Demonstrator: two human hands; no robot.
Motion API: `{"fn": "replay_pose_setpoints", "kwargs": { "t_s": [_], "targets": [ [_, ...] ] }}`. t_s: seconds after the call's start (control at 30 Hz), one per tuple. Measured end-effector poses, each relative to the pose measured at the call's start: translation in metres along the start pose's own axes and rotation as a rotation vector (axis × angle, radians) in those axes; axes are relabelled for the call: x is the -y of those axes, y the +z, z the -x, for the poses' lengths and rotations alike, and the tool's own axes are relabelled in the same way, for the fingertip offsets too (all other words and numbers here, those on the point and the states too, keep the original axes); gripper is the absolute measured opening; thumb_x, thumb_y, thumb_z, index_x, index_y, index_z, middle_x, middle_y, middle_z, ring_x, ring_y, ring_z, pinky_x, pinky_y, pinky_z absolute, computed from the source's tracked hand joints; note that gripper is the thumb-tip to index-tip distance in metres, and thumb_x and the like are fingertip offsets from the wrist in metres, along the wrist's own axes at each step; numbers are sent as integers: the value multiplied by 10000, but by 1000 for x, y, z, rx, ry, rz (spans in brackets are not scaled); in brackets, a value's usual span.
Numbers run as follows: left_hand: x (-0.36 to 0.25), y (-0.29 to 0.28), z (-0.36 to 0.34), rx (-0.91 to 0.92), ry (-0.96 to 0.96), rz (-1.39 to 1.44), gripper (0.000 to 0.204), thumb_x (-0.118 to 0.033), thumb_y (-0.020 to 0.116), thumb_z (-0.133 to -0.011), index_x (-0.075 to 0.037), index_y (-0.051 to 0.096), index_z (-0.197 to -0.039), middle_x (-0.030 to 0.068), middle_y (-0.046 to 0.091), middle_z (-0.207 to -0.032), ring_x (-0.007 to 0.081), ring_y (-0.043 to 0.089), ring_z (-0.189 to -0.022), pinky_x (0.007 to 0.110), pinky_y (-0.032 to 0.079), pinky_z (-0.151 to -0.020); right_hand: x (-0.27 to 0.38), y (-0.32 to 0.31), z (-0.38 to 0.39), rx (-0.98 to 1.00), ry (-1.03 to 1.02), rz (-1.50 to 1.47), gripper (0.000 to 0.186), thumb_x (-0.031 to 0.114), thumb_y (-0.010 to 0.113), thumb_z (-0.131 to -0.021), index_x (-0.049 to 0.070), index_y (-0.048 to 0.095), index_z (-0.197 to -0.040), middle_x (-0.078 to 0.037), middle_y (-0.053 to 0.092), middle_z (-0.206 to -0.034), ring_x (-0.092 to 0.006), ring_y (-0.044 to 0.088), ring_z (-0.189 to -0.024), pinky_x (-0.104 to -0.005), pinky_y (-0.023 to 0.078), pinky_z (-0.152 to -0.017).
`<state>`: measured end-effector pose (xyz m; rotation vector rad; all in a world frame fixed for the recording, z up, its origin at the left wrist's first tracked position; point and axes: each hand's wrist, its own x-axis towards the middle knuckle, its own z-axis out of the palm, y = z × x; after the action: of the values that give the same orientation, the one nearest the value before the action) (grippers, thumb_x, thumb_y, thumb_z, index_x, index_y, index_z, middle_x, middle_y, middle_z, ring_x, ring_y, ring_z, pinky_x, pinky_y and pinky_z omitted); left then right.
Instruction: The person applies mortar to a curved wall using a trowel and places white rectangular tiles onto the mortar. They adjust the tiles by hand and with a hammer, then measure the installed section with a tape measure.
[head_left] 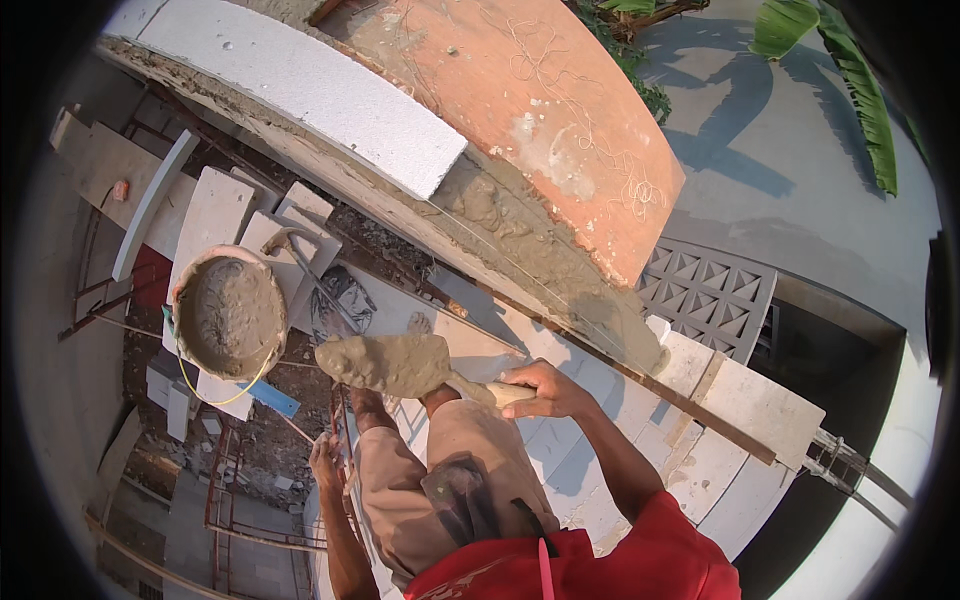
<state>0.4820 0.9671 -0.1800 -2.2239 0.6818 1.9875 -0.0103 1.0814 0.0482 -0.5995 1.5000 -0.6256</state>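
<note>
One trowel [400,365], one bucket [228,315], one white block [300,85] on the wall [520,230]. The right hand [545,390] is wrapped tight round the trowel's wooden handle. The trowel sits just right of the bucket and below the wall, its blade level and heaped with wet grey mortar. The bucket holds more of the same mortar. The left hand [325,465] hangs low, below the trowel, fingers loosely open beside a metal rail, gripping nothing I can see.
</note>
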Motion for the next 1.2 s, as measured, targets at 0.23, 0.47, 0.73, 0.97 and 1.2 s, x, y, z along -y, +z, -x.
{"fn": "replay_pose_setpoints", "kwargs": {
  "t_s": [0.23, 0.47, 0.73, 0.97, 1.2],
  "targets": [
    [-27, 27, 3, 97, 67, -226, 441, -431, 601, -999, -118, 623, -1309, 42, 712, -1132, 188, 651, -1059, 361, 478, -883, -57, -34, 242, -697, 327, 20, 404, 201, 882, -737, 9, 721, -1053, -78, 673, -823, -122, 590, -676, -278, 477, -622],
    [-48, 79, 9, 98, 142, -441, 420, -391, 588, -1013, -97, 636, -1309, 79, 712, -1125, 199, 670, -999, 355, 520, -857, -176, -9, 313, -1204, 420, 514, 406, 216, 821, -802, 33, 658, -1125, -174, 719, -956, -327, 713, -777, -402, 562, -665],
    [-52, 96, 10, 168, 178, -497, 468, -375, 549, -1028, -43, 592, -1354, 107, 704, -1202, 223, 664, -1041, 388, 505, -907, -226, -38, 309, -1161, 423, 478, 358, 264, 779, -845, 16, 669, -1079, -178, 689, -879, -322, 693, -729, -410, 543, -632],
    [-49, 89, 9, 191, 169, -505, 521, -377, 570, -1017, -24, 545, -1400, 136, 696, -1223, 268, 657, -1099, 405, 490, -969, -251, -174, 339, -568, 450, -546, 317, 314, 787, -862, 18, 683, -905, -54, 624, -753, -144, 564, -572, -302, 438, -477],
    [-51, 97, 28, 156, 149, -482, 610, -419, 595, -1004, -8, 495, -1444, 188, 655, -1308, 319, 608, -1223, 461, 445, -1056, -270, -250, 315, -477, 691, -327, 313, 337, 760, -869, 38, 704, -793, 2, 589, -652, -87, 543, -538, -285, 453, -442]
  ]
}}
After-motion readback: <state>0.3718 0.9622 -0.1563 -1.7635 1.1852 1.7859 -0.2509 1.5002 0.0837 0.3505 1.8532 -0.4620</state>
